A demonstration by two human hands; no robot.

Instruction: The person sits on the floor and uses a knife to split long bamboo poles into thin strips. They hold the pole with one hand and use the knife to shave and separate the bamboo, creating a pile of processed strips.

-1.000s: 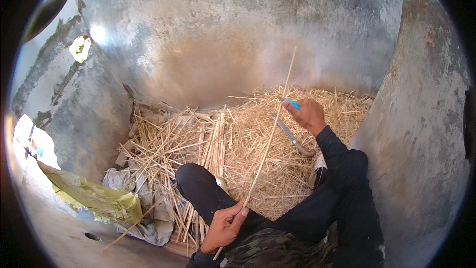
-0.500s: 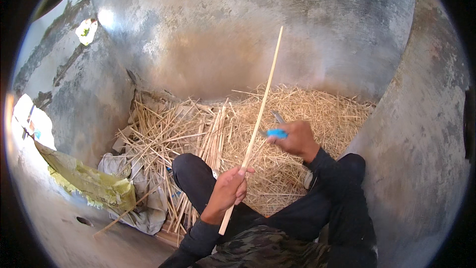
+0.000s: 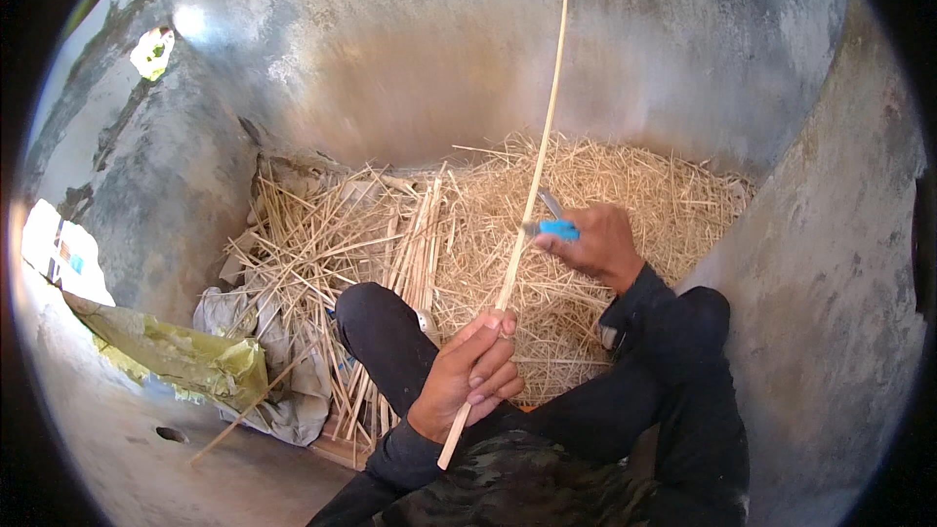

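Note:
A long, thin, pale bamboo strip (image 3: 535,179) slants upward and away from me. My left hand (image 3: 474,369) is closed around its lower part, and the near end sticks out below the palm. My right hand (image 3: 597,244) grips a blue-handled blade tool (image 3: 560,229), to the right of the strip's middle. One grey metal part of the tool meets or overlaps the strip; whether it touches, I cannot tell. A second metal piece (image 3: 549,202) points up and left above the fingers. The fingers hide most of the handle.
Curly shavings (image 3: 664,200) heap up ahead and right. Loose strips (image 3: 312,244) lie tangled at left, beside a bundle of straighter strips (image 3: 418,244). Grey cloth (image 3: 303,395) and a yellowish torn sheet (image 3: 185,356) lie left. Concrete walls (image 3: 410,68) stand close around; my knees are bent.
My left hand has moved a little right and now shows its fingers wrapped round the strip. The strip stands steeper and higher in view. The right hand and blade tool have shifted slightly right and up.

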